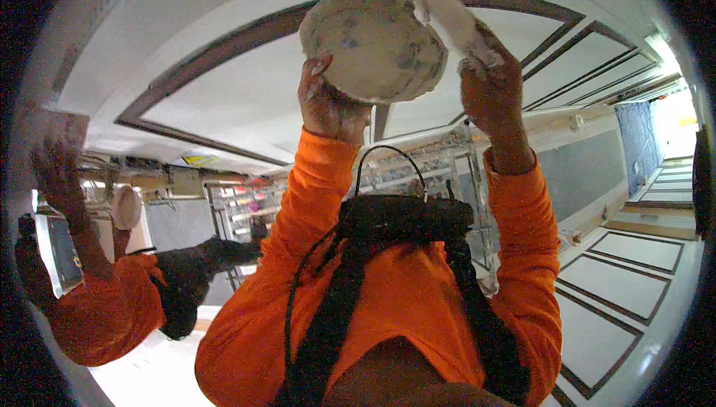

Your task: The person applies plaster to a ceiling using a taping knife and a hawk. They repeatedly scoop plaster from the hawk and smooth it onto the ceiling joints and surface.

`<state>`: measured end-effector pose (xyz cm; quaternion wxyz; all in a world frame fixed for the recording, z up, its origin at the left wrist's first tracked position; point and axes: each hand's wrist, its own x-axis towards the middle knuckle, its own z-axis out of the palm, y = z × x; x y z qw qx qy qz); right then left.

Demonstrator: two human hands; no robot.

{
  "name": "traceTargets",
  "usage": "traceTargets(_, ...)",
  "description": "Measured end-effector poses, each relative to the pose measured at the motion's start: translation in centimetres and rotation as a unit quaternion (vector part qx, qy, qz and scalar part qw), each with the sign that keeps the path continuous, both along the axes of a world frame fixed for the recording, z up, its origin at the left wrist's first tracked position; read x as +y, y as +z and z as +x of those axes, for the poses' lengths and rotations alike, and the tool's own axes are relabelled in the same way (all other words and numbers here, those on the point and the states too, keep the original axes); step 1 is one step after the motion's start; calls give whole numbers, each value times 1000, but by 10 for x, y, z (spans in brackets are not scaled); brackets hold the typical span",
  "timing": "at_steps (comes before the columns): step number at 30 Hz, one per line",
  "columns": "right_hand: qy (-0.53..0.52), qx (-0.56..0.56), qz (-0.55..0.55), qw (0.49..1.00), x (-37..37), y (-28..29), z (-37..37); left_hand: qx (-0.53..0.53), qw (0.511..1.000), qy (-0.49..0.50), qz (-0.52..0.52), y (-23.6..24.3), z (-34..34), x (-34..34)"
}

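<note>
As worn nearest the camera: orange top (pixel 399 276), black straps (pixel 335 321), black pouch (pixel 409 217) at the chest.
Left hand (pixel 332 105): closed on the lower rim of a round disc (pixel 373 45), thumb showing at its edge.
Round disc: held up at upper centre, surface coated pale with grey blotches.
Right hand (pixel 492 82): closed around a pale, smeared flat tool (pixel 451 23), motion-blurred, at the disc's right rim; contact cannot be confirmed.
Co-worker (pixel 112 302): at left, orange-sleeved, one arm raised, beside a smaller pale disc (pixel 127 208).
White panels (pixel 231 94): dark-trimmed, behind the hands.
Blue sheet (pixel 638 142): hanging, far right.
</note>
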<state>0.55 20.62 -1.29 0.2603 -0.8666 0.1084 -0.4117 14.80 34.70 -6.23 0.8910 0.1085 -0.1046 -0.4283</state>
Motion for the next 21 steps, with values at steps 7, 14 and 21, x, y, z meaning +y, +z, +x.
traceTargets(7, 115, 193, -312, 923, 11, -23, -20, 19, 997, -61, 45, -1, -1, 10)
traceTargets(14, 112, 290, -409, 858, -25, -21, -54, -6, 991, 51, 121, -24, 17, 29)
traceTargets(21, -19, 168, -160, 973, -66, 5, -20, 22, 997, 62, 39, -19, 50, 55)
